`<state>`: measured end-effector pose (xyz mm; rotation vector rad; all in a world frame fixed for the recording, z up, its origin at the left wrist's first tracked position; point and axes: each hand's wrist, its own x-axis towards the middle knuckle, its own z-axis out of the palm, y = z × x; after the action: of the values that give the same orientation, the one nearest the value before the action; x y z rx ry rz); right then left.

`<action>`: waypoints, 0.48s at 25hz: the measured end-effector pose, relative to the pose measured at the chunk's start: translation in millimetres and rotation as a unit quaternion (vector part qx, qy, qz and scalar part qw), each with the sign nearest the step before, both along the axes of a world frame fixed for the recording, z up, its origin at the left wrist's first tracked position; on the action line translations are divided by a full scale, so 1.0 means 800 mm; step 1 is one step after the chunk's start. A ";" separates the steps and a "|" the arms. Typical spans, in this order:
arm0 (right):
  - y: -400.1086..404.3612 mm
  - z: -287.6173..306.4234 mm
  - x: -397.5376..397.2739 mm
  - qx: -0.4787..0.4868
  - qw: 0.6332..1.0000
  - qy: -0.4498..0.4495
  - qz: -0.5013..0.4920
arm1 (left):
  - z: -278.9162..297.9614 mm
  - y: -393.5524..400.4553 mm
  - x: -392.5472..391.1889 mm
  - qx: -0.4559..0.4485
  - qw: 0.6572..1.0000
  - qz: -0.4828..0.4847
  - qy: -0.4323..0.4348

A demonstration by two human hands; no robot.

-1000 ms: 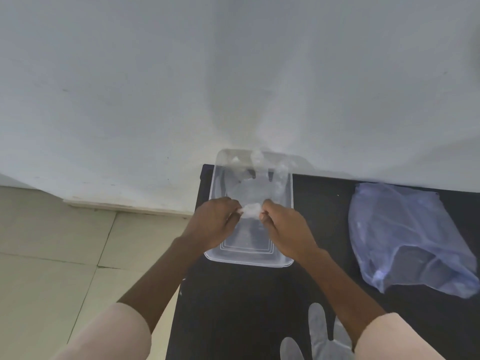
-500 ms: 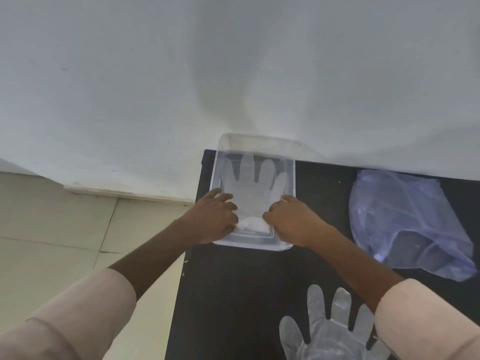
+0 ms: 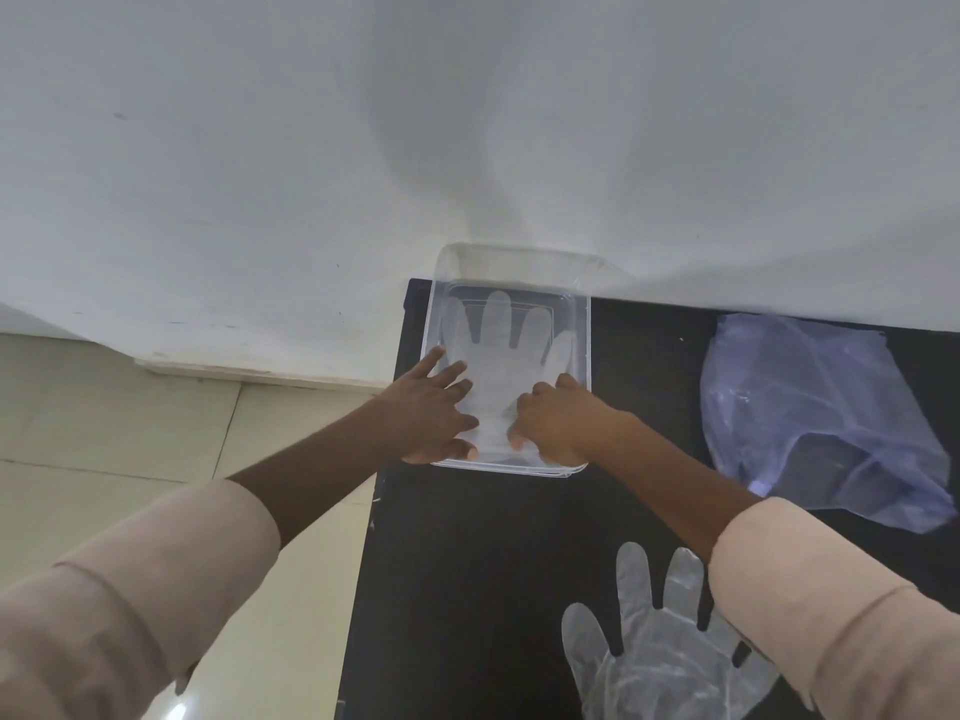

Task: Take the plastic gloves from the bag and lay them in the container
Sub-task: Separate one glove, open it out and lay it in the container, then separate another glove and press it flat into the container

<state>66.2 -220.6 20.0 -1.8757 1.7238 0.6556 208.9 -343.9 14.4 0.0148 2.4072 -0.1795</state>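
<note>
Over the clear container, both hands flatten a plastic glove.
Left hand splayed open, right hand curled, holding nothing; smooth outward, keeping glove fingers uncreased.

Bare table between container and loose glove; bag blocks right (wall behind).

We seem to be in a plain indoor room, its kind unclear. We see a bare white wall, beige floor tiles and a black table.
</note>
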 end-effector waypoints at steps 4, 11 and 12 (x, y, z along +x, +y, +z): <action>0.001 0.003 0.003 0.020 0.999 0.024 0.018 | 0.004 -0.001 -0.003 -0.006 1.000 0.014 0.001; 0.026 0.053 -0.005 -0.250 0.885 -0.229 -0.320 | 0.044 -0.003 -0.017 0.346 0.768 0.393 0.368; 0.032 0.059 -0.004 -0.278 0.838 -0.267 -0.386 | 0.051 0.001 -0.021 0.382 0.698 0.454 0.402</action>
<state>62.8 -195.2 67.3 -1.2551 2.1356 -0.6848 192.3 -342.8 55.3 -1.0424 2.7558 1.5630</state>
